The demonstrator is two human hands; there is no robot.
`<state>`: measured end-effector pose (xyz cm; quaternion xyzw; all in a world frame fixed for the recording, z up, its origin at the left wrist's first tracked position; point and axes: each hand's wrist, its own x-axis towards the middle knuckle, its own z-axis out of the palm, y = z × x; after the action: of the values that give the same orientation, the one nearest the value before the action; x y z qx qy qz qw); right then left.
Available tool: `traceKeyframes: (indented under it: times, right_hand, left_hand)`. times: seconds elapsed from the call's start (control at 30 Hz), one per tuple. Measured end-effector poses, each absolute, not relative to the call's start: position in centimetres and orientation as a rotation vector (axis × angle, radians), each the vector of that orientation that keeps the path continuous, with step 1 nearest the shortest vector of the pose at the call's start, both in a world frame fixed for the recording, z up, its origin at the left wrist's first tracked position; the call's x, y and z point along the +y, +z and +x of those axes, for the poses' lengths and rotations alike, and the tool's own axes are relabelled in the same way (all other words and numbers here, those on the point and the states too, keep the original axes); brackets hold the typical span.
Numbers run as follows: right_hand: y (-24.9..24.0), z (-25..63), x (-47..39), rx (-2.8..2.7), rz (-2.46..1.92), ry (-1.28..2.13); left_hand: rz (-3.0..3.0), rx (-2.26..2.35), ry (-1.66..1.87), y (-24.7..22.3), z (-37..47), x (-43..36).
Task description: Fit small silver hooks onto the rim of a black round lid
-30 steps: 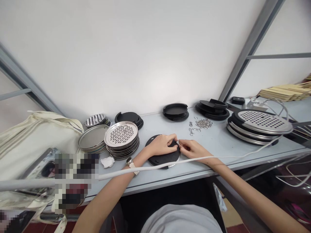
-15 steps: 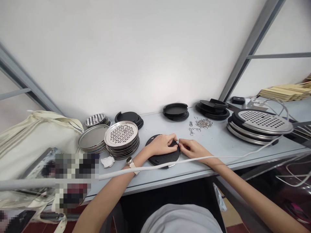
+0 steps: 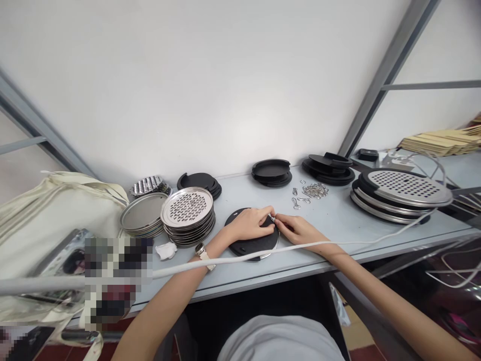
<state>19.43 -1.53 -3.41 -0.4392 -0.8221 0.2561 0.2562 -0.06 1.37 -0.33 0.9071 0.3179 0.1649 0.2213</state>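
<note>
A round black disc with a bit of silver rim lies flat near the table's front edge. Over it rests my left hand, closed on the disc's upper right part. From the right, my right hand pinches a small metal piece at the disc's edge, its fingertips close to those of my left hand. The piece is mostly hidden by the fingers. Beyond my hands a pile of small metal clips lies on the table, with a few loose ones beside it.
Left of my hands stand stacked metal grater discs, plain metal discs and a crumpled white scrap. Black rings sit near the wall. Assembled graters are piled right. A white cable crosses before my forearms.
The fingertips of my right hand have shifted slightly left, closer to my left hand, and the small metal piece shows less between them. My left hand stays on the disc.
</note>
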Motion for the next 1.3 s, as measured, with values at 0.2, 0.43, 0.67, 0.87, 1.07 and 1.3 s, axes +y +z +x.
traceKeyframes:
  times: [0.2,0.43,0.67,0.87,1.07,1.3]
  right_hand:
    - [-3.74,19.47,-1.50,-2.210,-1.207,0.701]
    - [-3.83,19.46,-1.60,-2.200,-1.210,0.700]
    - [-3.88,19.51,-1.48,-2.251,-1.202,0.636]
    - [-3.66,19.51,-1.46,-2.275,-1.202,0.592]
    - [-3.55,19.48,-1.45,-2.262,-1.183,0.617]
    - [-3.86,19.51,-1.38,-2.253,-1.203,0.666]
  left_hand:
    - [2.481,0.850,0.466,-0.28,-0.18,1.41]
    - [2.459,0.874,0.448,-0.20,-0.09,1.38]
    - [2.479,0.905,0.449,-0.12,-0.06,1.28]
    - [2.470,0.931,0.435,-0.21,-0.03,1.34]
    - [2.463,0.910,0.435,-0.27,-0.14,1.42]
    - [2.440,0.851,0.454,-0.47,-0.30,1.66]
